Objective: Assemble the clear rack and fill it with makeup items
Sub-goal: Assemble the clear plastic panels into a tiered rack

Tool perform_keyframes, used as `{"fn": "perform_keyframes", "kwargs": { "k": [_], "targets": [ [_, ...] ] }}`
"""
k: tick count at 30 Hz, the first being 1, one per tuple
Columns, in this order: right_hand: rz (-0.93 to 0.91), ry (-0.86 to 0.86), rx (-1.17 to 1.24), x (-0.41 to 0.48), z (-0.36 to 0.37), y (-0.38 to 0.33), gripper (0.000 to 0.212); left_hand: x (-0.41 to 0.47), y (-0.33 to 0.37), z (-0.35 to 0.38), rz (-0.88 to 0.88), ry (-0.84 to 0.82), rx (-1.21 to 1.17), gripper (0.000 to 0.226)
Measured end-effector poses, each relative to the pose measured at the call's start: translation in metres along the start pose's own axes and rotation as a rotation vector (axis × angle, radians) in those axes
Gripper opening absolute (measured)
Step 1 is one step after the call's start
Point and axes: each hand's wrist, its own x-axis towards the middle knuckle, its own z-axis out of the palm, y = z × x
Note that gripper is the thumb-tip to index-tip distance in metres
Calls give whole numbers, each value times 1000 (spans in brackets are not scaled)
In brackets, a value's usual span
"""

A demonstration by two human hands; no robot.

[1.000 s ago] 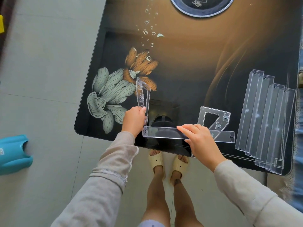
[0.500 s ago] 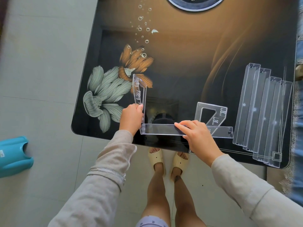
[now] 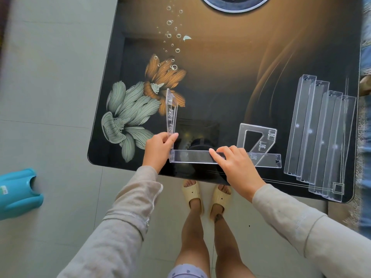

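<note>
Left hand (image 3: 158, 149) pinching upright side panel (image 3: 170, 115), right hand (image 3: 234, 163) gripping clear tray (image 3: 192, 156)

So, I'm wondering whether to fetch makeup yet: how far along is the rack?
Early. Nothing looks finished. In hand: the left hand grips an upright side panel while the right hand holds the first shelf tray against its base. Left: the second side panel lying flat, the stacked trays, and filling; no makeup shows.

Left hand (image 3: 158, 149) on upright clear panel (image 3: 170, 115)
</note>
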Motion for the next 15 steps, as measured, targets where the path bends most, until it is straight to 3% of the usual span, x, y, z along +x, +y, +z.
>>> {"fn": "perform_keyframes", "kwargs": {
  "k": [6,15],
  "targets": [
    [-22,-31,1,4,1,-4,67,-24,-24,15,-70,215,17,18],
    [-2,-31,11,2,9,-6,67,-25,-20,20,-88,296,69,16]
  ]
}}
